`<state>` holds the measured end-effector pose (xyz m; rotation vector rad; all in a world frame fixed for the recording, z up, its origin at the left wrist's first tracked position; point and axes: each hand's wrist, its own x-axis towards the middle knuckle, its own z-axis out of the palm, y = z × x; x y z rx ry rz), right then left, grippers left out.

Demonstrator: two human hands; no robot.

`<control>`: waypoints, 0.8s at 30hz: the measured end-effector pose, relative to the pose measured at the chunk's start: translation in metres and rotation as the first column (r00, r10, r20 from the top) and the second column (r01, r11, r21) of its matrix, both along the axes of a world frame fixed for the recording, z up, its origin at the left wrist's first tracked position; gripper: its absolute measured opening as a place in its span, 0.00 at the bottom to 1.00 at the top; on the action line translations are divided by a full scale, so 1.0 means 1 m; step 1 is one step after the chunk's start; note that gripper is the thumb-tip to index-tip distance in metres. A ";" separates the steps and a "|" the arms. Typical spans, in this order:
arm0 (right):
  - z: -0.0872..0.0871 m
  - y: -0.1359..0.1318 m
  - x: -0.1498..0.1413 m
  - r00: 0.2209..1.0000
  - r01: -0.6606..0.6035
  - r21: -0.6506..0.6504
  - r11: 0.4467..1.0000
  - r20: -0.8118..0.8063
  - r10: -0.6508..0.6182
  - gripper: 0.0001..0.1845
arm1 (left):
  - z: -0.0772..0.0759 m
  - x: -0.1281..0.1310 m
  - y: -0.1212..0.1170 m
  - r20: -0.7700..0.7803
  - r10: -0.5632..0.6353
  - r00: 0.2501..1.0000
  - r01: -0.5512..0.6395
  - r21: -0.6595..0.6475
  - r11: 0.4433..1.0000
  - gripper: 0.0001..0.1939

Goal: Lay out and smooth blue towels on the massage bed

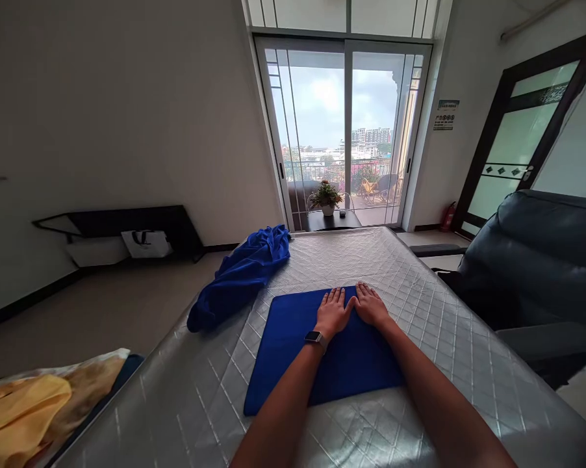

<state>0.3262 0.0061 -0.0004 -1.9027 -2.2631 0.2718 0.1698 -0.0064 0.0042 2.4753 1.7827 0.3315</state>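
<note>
A folded blue cloth point(293, 351) lies flat on a quilted grey mattress point(420, 299). My left hand point(332, 312), with a smartwatch on its wrist, rests palm down on the far part of the cloth, fingers stretched out. My right hand point(371, 304) lies flat beside it, thumbs almost touching, fingers together and extended. Neither hand holds anything. A crumpled blue sheet point(244, 273) is heaped at the mattress's far left corner, away from both hands.
Yellow fabric point(25, 413) lies at the lower left. A dark leather chair point(536, 260) stands close on the right. Beyond the mattress a small table with a potted plant point(326, 197) stands before glass balcony doors. A black bench point(127, 224) lines the left wall.
</note>
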 end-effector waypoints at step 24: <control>-0.002 0.001 0.001 0.999 0.018 -0.027 0.999 0.026 -0.018 0.38 | -0.001 -0.177 -0.012 -0.050 0.287 0.957 -0.288 -0.006 0.958 0.40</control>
